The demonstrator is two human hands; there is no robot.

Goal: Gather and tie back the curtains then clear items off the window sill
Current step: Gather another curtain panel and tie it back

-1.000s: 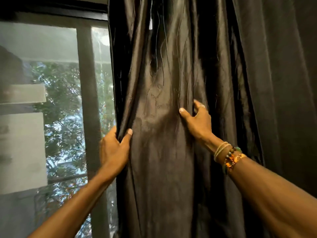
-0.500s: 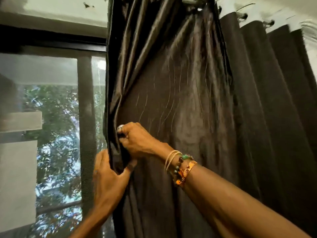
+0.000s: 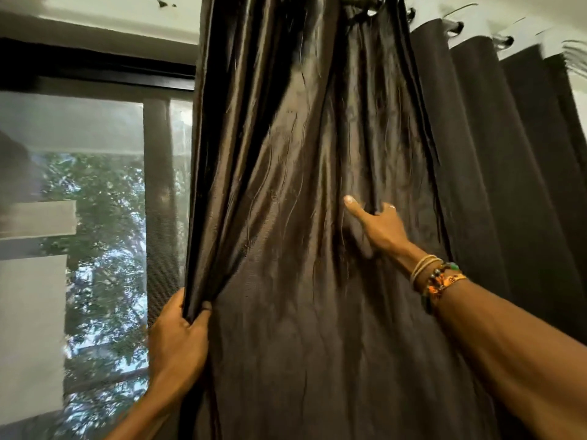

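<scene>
The dark satin curtain (image 3: 286,233) is hanging above and right of our left hand (image 3: 178,338), whose fingers (image 3: 174,308) are clenching its bunched edge. It is looking light, soft, slippery: we are favouring gathered folds. Our right hand (image 3: 381,230) is resting in a fold, grip untellable. No sill is showing.

L grip (image 3: 178,338) fisted low; R grip (image 3: 378,227) higher, thumb out.
</scene>
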